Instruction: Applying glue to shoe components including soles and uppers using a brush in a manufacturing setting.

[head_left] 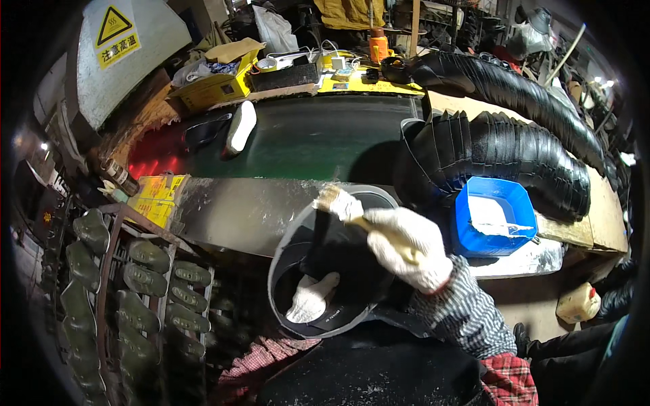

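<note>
Green conveyor belt [305, 139], cluttered workshop, right hand [408, 247] brushing black sole [338, 267]

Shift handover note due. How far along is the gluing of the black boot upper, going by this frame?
Done: a row of black uppers lies stacked on the bench. In hand: the left hand sits inside one black upper while the right hand strokes a brush along its rim. Left: can't tell; white paste remains in the blue tub.

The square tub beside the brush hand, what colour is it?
The square tub is bright blue, with white paste inside; the head view shows it right of the right hand.
</note>
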`<state>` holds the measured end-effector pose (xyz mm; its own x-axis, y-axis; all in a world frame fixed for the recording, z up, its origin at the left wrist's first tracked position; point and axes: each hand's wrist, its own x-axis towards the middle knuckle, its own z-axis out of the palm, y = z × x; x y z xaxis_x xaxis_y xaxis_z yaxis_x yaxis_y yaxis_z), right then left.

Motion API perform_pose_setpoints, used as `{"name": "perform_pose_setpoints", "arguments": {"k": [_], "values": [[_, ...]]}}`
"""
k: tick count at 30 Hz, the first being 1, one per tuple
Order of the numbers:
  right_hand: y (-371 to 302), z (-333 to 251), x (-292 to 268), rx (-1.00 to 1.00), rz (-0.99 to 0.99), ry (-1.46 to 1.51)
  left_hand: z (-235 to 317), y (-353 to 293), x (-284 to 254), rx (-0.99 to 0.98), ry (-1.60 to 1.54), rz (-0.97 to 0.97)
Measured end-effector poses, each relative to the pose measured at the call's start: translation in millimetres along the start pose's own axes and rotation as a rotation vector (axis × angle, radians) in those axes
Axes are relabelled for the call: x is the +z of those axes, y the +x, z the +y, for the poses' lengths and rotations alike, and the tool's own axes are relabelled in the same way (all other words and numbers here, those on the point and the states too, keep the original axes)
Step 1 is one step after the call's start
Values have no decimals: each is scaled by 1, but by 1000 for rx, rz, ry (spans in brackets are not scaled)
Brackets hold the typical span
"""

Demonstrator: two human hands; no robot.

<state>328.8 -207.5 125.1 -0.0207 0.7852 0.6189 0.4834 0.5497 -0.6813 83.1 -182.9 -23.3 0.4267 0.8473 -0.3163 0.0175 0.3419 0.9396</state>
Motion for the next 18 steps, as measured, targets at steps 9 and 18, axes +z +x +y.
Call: {"name": "perform_pose_setpoints", "arguments": {"k": [9,18], "values": [[-44,31,-26,529,306,183,-21,38,15,139,53,-105],[14,-43,56,-206,-268,-93,-44,65,32,567,553,17]]}}
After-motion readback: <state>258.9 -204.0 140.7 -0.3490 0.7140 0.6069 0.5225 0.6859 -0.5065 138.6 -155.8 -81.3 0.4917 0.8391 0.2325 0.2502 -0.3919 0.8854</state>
